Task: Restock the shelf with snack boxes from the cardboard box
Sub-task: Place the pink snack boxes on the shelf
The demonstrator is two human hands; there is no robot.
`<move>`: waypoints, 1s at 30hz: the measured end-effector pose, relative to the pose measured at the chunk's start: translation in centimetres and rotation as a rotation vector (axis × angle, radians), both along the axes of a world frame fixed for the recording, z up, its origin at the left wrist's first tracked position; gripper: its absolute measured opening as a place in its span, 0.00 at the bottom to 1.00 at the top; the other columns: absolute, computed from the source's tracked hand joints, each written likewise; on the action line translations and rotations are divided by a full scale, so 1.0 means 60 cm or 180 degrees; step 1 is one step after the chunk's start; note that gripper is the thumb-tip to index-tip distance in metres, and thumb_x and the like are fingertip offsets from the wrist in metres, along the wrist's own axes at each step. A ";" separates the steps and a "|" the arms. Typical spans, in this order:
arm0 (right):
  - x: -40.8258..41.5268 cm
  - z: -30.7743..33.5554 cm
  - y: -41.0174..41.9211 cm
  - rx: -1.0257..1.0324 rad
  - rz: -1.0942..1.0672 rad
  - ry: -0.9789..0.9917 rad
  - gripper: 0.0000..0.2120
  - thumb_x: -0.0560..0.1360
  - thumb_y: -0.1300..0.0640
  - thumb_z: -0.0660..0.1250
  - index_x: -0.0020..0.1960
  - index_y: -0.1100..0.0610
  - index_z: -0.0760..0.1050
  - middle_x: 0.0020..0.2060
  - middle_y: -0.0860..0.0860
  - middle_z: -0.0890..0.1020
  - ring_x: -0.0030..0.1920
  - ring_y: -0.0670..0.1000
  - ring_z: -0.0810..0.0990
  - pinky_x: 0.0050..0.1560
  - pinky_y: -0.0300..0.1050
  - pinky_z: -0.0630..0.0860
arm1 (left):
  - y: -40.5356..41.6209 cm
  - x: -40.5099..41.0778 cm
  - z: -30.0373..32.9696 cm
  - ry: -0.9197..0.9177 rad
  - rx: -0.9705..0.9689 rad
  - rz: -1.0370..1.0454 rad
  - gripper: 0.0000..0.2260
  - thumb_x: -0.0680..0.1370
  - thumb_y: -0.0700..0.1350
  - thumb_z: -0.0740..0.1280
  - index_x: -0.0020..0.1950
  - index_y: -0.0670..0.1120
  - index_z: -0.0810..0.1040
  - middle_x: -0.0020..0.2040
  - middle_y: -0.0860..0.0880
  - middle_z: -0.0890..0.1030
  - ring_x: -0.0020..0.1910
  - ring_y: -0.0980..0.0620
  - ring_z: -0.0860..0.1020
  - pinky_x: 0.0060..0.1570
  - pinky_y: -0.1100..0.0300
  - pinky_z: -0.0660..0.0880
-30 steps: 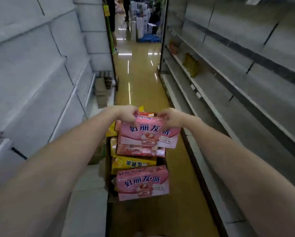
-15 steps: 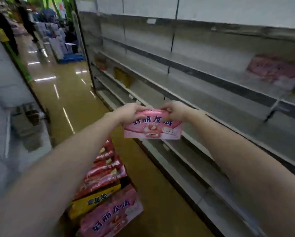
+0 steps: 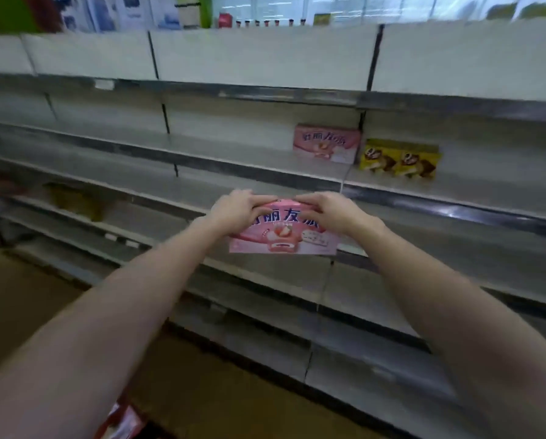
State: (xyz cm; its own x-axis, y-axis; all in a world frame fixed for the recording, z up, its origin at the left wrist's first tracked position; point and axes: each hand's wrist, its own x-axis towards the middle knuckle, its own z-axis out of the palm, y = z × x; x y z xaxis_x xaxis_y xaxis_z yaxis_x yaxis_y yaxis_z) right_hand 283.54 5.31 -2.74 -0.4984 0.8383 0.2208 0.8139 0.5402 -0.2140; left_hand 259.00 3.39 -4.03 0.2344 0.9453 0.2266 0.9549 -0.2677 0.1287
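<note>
I hold a pink snack box (image 3: pixel 281 237) upright in front of the grey shelf unit (image 3: pixel 259 171), its printed face towards me. My left hand (image 3: pixel 235 209) grips its top left corner and my right hand (image 3: pixel 324 212) grips its top right corner. Higher up, one shelf carries a matching pink box (image 3: pixel 327 142) standing upright, with yellow snack boxes (image 3: pixel 400 160) right of it. At the bottom edge, a corner of the red and pink packs (image 3: pixel 121 421) in the cardboard box shows past my left forearm.
The shelves run wide and mostly bare to both sides. A dim yellowish item (image 3: pixel 72 198) sits on a lower shelf at the left. Brown floor (image 3: pixel 21 299) lies at the lower left. Goods and signs (image 3: pixel 132 11) show above the top panel.
I have lifted the pink box off the stack in the cardboard box and turned right to face the shelves. Both hands kept their grip, and the box is now nearer the shelf.
</note>
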 end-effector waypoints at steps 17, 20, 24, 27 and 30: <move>0.137 0.085 0.216 0.1177 -0.0642 0.0009 0.22 0.82 0.45 0.59 0.76 0.43 0.66 0.74 0.46 0.70 0.72 0.55 0.68 0.71 0.58 0.63 | 0.277 0.157 0.125 0.0262 0.1132 -0.0291 0.18 0.82 0.57 0.59 0.72 0.62 0.70 0.65 0.45 0.76 0.62 0.42 0.73 0.60 0.46 0.72; 0.139 0.090 0.272 0.1192 -0.0713 0.0004 0.22 0.82 0.45 0.59 0.76 0.43 0.65 0.73 0.47 0.71 0.71 0.56 0.69 0.70 0.57 0.63 | 0.329 0.165 0.130 0.0275 0.1138 -0.0144 0.18 0.82 0.57 0.59 0.72 0.61 0.70 0.69 0.45 0.73 0.66 0.41 0.70 0.64 0.44 0.68; 0.131 0.093 0.346 0.1252 -0.0708 -0.0012 0.19 0.82 0.45 0.59 0.73 0.44 0.70 0.73 0.46 0.71 0.72 0.55 0.67 0.70 0.54 0.61 | 0.396 0.165 0.128 0.0459 0.1166 0.0063 0.19 0.83 0.56 0.57 0.74 0.60 0.69 0.69 0.43 0.72 0.66 0.40 0.69 0.65 0.46 0.65; 0.123 0.085 0.404 0.1327 -0.0683 -0.0152 0.21 0.83 0.46 0.57 0.75 0.42 0.66 0.74 0.45 0.69 0.73 0.54 0.65 0.73 0.55 0.57 | 0.444 0.162 0.116 0.0494 0.1161 0.0117 0.20 0.83 0.57 0.54 0.75 0.60 0.67 0.69 0.42 0.73 0.67 0.39 0.69 0.66 0.46 0.64; 0.113 0.053 0.447 0.0918 -0.0733 -0.0157 0.25 0.81 0.47 0.60 0.77 0.43 0.62 0.77 0.49 0.64 0.75 0.57 0.61 0.76 0.57 0.54 | 0.466 0.166 0.081 0.0347 0.0980 0.0009 0.31 0.76 0.68 0.50 0.75 0.56 0.68 0.66 0.41 0.76 0.66 0.40 0.72 0.65 0.46 0.65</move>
